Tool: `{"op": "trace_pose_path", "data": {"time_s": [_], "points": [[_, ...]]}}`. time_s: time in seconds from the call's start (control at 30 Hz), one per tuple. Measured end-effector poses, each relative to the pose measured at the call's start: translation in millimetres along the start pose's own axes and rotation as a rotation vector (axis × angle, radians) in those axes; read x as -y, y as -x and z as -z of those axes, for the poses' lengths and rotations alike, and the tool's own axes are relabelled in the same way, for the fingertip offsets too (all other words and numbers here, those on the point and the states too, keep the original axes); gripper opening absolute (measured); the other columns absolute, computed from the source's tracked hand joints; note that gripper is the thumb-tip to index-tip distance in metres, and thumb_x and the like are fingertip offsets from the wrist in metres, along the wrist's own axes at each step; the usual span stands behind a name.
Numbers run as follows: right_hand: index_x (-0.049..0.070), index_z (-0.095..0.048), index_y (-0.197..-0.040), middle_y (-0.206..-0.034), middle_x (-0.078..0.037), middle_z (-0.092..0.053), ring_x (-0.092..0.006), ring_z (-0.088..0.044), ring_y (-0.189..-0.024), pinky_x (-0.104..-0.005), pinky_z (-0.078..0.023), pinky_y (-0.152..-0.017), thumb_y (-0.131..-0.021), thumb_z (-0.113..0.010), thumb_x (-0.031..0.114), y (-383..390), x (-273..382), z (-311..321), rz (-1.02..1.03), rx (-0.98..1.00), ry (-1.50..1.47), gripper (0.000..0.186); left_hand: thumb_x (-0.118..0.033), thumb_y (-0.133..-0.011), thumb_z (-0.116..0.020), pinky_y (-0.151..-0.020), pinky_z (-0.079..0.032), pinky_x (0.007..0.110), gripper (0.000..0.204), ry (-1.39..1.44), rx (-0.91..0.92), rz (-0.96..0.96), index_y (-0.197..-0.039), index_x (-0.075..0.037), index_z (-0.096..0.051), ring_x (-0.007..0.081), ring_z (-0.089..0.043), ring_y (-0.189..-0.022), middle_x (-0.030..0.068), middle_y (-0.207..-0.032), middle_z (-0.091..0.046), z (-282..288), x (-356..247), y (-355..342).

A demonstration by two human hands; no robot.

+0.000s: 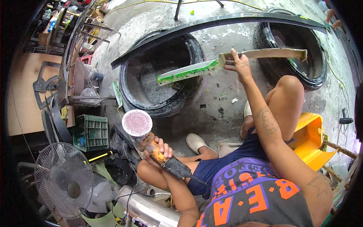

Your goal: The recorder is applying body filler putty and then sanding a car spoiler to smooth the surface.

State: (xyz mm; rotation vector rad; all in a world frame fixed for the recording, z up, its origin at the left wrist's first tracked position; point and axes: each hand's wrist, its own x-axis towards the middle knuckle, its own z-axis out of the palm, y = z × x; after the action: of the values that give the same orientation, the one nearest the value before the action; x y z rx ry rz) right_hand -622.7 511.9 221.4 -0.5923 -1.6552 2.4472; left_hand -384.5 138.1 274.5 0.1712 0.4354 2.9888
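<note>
My left hand point(160, 148) is wrapped around the worn orange and black body of an angle grinder point(162, 158). The grinder's round pinkish sanding disc point(137, 122) faces up, apart from any other thing in its reach. Farther off, my right hand point(240, 65) grips a long narrow strip point(189, 72) near its middle and keeps it raised above the floor. Its left part is pale grey and bright green, its right part dull beige. Below the strip's left end lies a black tire point(128, 90); whether the two touch, I cannot tell.
A second tire point(321, 72) lies to the right, and a long black strip point(223, 22) spans both. At left stand a fan point(64, 179), a green crate point(90, 132) and a metal rack point(72, 56). Yellow plastic point(308, 125) and a black heat-gun-shaped tool point(345, 120) are at right.
</note>
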Motion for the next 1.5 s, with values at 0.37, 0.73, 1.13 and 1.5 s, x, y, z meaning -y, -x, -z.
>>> {"op": "trace_pose_path", "data": {"time_s": [0.37, 0.73, 1.13, 1.5], "points": [[-0.005, -0.055, -0.106, -0.099, -0.018, -0.066, -0.0276, -0.071, -0.083, -0.0401, -0.064, -0.062, -0.094, -0.063, 0.04, -6, -4, 0, 0.001, -0.003, 0.027, 0.047, -0.04, -0.089, -0.063, -0.065, -0.05, 0.041, 0.064, -0.028, 0.002, 0.019, -0.125, 0.006, -0.038, 0.0273, -0.058, -0.072, 0.0153, -0.09, -0.052, 3, -5, 5], [-0.007, -0.053, -0.111, -0.104, -0.019, -0.061, -0.0283, -0.068, -0.086, -0.0408, -0.064, -0.065, -0.094, -0.063, 0.042, -2, 7, -5, -0.034, 0.02, 0.07, 0.053, -0.043, -0.09, -0.064, -0.062, -0.052, 0.041, 0.064, -0.049, 0.036, -0.122, -0.123, 0.005, -0.037, 0.0263, -0.059, -0.069, 0.0147, -0.087, -0.053, -24, -19, 16], [-0.012, -0.047, -0.13, -0.127, -0.025, -0.056, -0.039, -0.06, -0.114, -0.0492, -0.06, -0.087, -0.102, -0.049, 0.035, -64, -30, 43, -0.012, 0.238, 0.113, 0.055, -0.046, -0.085, -0.063, -0.066, -0.052, 0.046, 0.07, -0.592, -0.355, -0.535, -0.127, 0.006, -0.04, 0.0319, -0.061, -0.073, 0.0164, -0.095, -0.055, -144, -119, 179], [-0.004, -0.046, -0.139, -0.141, -0.019, -0.049, -0.0346, -0.049, -0.129, -0.0495, -0.046, -0.106, -0.103, -0.047, 0.039, -96, -13, 71, -0.176, 0.343, 0.043, 0.056, -0.051, -0.093, -0.055, -0.062, -0.057, 0.036, 0.063, -0.313, -0.678, -0.578, -0.123, 0.004, -0.052, 0.0239, -0.066, -0.07, 0.0134, -0.095, -0.063, 33, -4, 286]]}}
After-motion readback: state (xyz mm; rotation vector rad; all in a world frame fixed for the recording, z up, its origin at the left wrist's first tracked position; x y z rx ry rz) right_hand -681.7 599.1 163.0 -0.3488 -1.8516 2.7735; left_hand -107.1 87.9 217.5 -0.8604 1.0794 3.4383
